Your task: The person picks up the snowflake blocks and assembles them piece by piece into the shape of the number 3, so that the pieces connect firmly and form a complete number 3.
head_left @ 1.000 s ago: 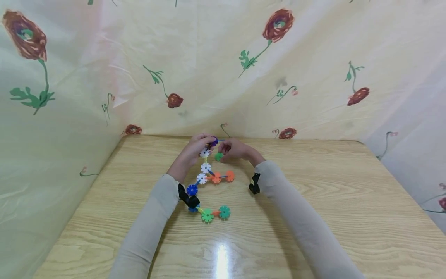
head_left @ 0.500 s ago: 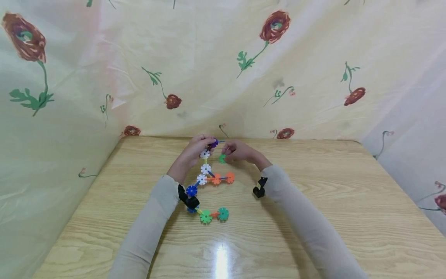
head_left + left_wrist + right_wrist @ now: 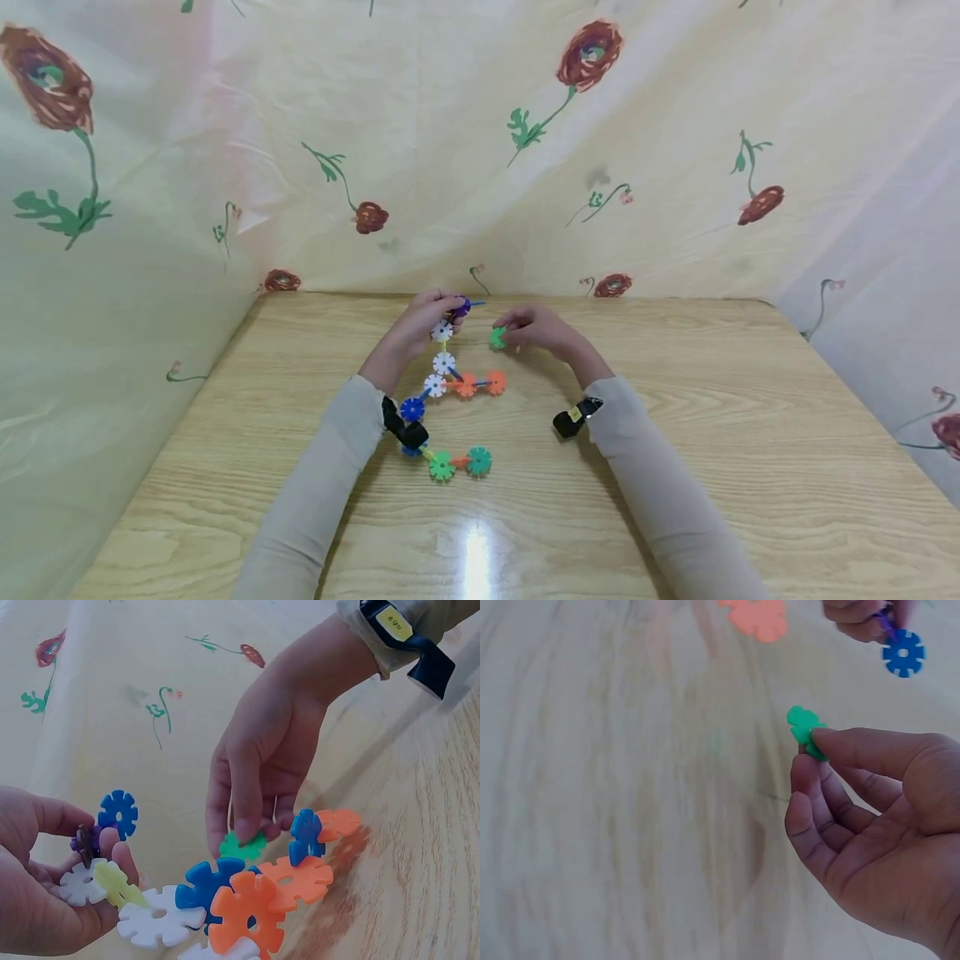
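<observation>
At the far side of the table my left hand (image 3: 415,327) pinches a purple snowflake disc (image 3: 462,307), part of a chain of notched plastic discs. A blue disc (image 3: 118,815) juts from it. White discs (image 3: 443,363) and a yellow disc (image 3: 118,885) continue the chain toward me. Orange discs (image 3: 496,382) branch off to the right. To the right of the chain and apart from it, my right hand (image 3: 547,332) holds a loose green snowflake disc (image 3: 804,726) between thumb and fingers.
The chain's near end curves through a dark blue disc (image 3: 412,409) to a green disc (image 3: 442,466) and a teal disc (image 3: 478,461). My left wrist strap partly covers it. A flowered cloth (image 3: 450,150) hangs behind the wooden table (image 3: 735,417).
My right hand has drawn away to the right with the green snowflake disc, widening the gap to the chain. The left hand keeps its place on the purple disc.
</observation>
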A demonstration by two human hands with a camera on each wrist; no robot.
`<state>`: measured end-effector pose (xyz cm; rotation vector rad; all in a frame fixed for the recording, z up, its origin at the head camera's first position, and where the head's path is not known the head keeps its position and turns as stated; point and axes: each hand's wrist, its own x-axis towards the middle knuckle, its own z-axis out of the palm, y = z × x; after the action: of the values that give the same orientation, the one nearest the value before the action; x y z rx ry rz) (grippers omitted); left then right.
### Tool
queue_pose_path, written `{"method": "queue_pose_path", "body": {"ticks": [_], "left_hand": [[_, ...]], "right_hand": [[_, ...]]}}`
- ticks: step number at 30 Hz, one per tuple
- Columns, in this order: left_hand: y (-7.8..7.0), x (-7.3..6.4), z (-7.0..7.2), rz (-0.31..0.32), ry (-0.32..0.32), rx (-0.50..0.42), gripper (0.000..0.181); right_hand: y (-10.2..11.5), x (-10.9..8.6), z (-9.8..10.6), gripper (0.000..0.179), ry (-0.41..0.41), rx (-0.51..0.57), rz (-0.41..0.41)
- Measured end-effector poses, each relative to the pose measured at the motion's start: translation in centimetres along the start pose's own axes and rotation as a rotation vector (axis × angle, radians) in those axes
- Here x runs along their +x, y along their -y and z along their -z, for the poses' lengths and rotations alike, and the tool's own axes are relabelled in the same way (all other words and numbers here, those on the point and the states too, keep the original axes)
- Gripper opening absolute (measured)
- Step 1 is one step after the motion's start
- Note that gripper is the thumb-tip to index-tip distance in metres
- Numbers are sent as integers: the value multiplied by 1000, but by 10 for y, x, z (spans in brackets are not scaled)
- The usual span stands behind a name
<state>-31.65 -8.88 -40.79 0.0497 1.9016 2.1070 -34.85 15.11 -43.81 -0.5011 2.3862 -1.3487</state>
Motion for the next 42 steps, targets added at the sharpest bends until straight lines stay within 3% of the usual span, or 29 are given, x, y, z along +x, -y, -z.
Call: {"method": "queue_pose_path", "body": {"ticks": [9, 25, 42], "left_hand": [[3, -1, 0, 8, 8, 13, 21], [3, -3, 4, 12, 31, 38, 30], [4, 1, -1, 25, 58, 50, 29]], "right_hand": [[8, -15, 5, 28, -37, 116, 5], [25, -19, 2, 23, -84, 296, 44], [31, -21, -1, 17, -130, 323, 75]]}}
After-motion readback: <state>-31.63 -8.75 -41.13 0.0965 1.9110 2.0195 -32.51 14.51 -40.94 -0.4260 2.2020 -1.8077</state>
